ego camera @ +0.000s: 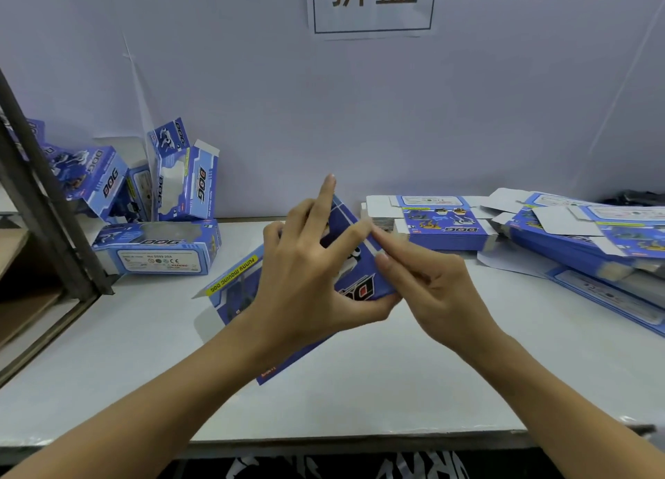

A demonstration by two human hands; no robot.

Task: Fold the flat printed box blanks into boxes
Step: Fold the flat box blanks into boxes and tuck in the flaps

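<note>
A blue printed box blank (234, 291), partly folded, is held above the middle of the white table (360, 388). My left hand (309, 273) grips it from above, thumb under its right end and index finger pointing up. My right hand (424, 284) meets it from the right, its fingertips pressing on the blank's upper right edge. The hands hide most of the blank's middle. A stack of flat blanks (439, 223) lies at the back right.
Several folded blue boxes (165, 198) are piled at the back left by the wall. More flat blanks (593, 241) are spread at the far right. A dark metal frame post (46, 198) slants at the left edge. A paper sign (372, 3) hangs on the wall.
</note>
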